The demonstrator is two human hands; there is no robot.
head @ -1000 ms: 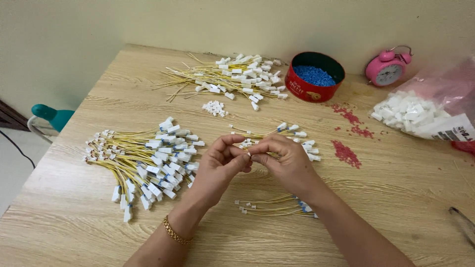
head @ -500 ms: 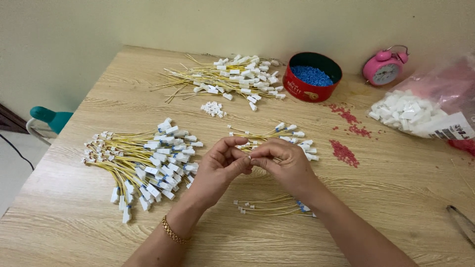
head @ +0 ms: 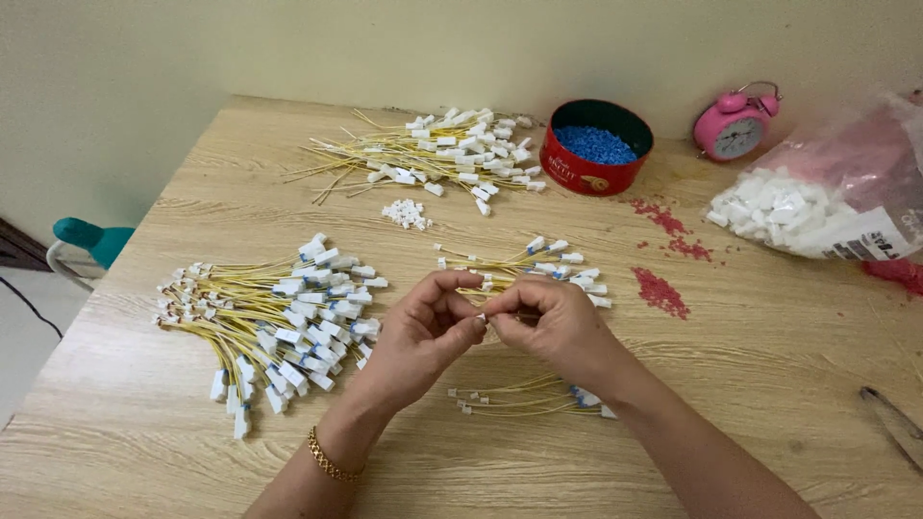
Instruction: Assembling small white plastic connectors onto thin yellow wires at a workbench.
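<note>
My left hand [head: 418,336] and my right hand [head: 553,327] meet over the middle of the wooden table [head: 192,211], fingertips pinched together on a small white connector with a yellow wire [head: 481,315]. Just behind the hands lies a small bunch of yellow wires with white connectors [head: 538,264]. A few more finished wires [head: 519,396] lie under my right wrist. A big pile of the same wires [head: 274,317] sits to the left of my left hand.
Another wire pile [head: 433,159] lies at the back, with a little heap of white connectors [head: 404,213]. A red tin of blue pellets [head: 594,149], a pink alarm clock [head: 737,127], a plastic bag of white connectors [head: 817,207] and scattered red pellets [head: 661,291] are at the right.
Both hands stay together at the same spot; the fingers have shifted slightly on the small connector. Nothing else on the table has moved.
</note>
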